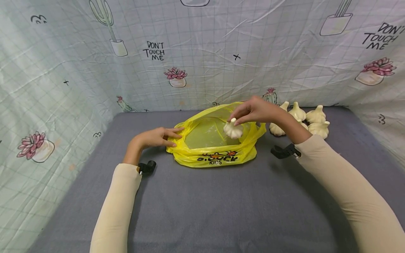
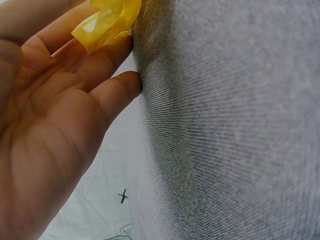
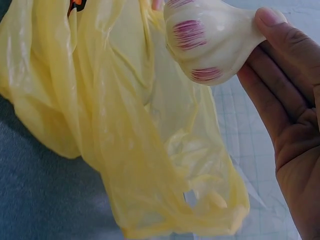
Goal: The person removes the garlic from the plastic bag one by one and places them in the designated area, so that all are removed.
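Note:
In the head view, a yellow plastic bag point(image 1: 221, 154) with black printing sits on the grey cloth with its mouth open upward. My left hand point(image 1: 155, 137) touches the bag's left rim, its fingers fairly straight and thumb apart. Yellow plastic point(image 2: 107, 22) lies against those fingers in the left wrist view, and two fingertips meet the cloth. Above the right part of the bag's mouth, my right hand point(image 1: 256, 110) pinches a white garlic bulb point(image 1: 233, 130) by its stem. Purple streaks mark that bulb point(image 3: 210, 40) in the right wrist view.
Several more garlic bulbs point(image 1: 316, 114) stand grouped at the back right, partly hidden behind my right forearm. A printed curtain point(image 1: 202, 70) hangs behind and beside the grey cloth surface point(image 1: 205, 203). A black wrist camera point(image 1: 284, 151) is strapped to my right wrist.

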Demonstrator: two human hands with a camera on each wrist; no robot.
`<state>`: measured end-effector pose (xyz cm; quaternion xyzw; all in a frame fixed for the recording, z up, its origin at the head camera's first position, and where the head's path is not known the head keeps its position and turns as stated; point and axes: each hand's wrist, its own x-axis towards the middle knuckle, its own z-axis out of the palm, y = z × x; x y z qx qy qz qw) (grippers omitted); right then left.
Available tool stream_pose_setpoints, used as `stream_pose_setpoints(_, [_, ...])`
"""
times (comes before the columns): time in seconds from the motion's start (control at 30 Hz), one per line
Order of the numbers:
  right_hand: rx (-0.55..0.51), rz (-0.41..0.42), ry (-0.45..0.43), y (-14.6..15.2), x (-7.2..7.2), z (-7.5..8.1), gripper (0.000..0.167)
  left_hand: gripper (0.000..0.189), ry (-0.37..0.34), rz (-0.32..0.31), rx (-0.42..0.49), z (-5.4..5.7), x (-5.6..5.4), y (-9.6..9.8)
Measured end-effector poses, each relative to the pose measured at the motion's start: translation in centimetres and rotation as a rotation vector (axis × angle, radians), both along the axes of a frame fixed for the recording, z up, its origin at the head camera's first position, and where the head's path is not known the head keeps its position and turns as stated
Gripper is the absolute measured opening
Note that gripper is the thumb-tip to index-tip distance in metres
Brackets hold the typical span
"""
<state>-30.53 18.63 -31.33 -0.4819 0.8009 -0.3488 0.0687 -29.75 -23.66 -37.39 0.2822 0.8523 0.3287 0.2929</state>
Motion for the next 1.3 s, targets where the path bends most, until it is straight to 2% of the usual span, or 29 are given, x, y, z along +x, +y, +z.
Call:
stream_pose_setpoints(0.2, [0.003,-0.027,0.014,1.2,0.5,-0.2,0.02,0.051,-0.008,0.022,0.002,0.0,0.1,0.0])
stream_pose_setpoints(0.33, [0.012,-0.069,-0.001,2.2,1.1,-0.7,0.021,0.051,-0.016,0.043,-0.006,-0.2,0.2,0.1])
stream_pose_setpoints(0.47, [0.016,-0.097,0.02,3.2,1.8,-1.1,0.021,0.051,-0.017,0.046,-0.008,-0.2,0.2,0.1])
stream_pose_setpoints(0.6, [0.004,-0.108,0.049,4.2,2.7,-1.2,0.022,0.051,-0.008,0.038,-0.011,-0.2,0.1,0.1])
stream_pose_setpoints(0.87, [-0.02,-0.158,0.049,6.5,4.1,-1.1,0.023,0.05,-0.004,0.031,-0.014,-0.4,0.0,0.2])
stream_pose_setpoints(1.03, [-0.035,-0.153,0.105,7.9,4.6,-1.3,0.026,0.05,0.006,0.039,-0.022,-0.5,0.0,0.2])
stream_pose_setpoints(1.2, [-0.032,-0.206,0.139,9.2,5.3,-1.7,0.027,0.051,0.013,0.022,-0.01,-0.4,0.1,0.1])
stream_pose_setpoints(1.3, [-0.028,-0.249,0.12,9.9,5.7,-1.9,0.027,0.052,0.018,0.009,0.002,-0.4,0.2,0.1])
